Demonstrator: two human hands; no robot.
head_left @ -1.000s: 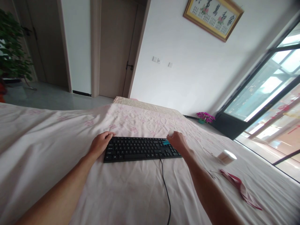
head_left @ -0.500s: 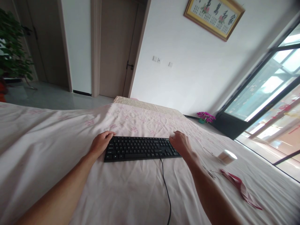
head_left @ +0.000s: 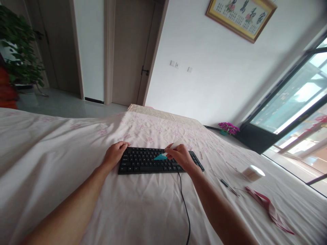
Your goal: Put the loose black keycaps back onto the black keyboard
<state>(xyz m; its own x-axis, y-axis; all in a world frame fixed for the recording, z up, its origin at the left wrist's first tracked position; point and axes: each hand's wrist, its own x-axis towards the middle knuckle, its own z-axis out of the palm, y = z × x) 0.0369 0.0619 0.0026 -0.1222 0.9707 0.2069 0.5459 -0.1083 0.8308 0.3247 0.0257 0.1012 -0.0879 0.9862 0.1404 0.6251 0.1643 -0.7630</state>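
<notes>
A black keyboard lies flat on the pink flowered bedsheet, its cable running down toward me. At its far left corner, my left hand is closed on the edge. My right hand grips the pale handle of a small brush. The brush's blue bristles sit over or on the middle keys; I cannot tell if they touch. My right hand and wrist cover part of the keyboard's right side.
To the right lie a thin tool with a dark grip, a pink cloth strap and a round white tub. The black cable crosses the sheet. Beyond the bed stand a door and a potted plant.
My right hand has moved left from the keyboard's right end to its middle, and the blue brush bristles now show. My left hand stays at the left corner. The view has shifted slightly.
</notes>
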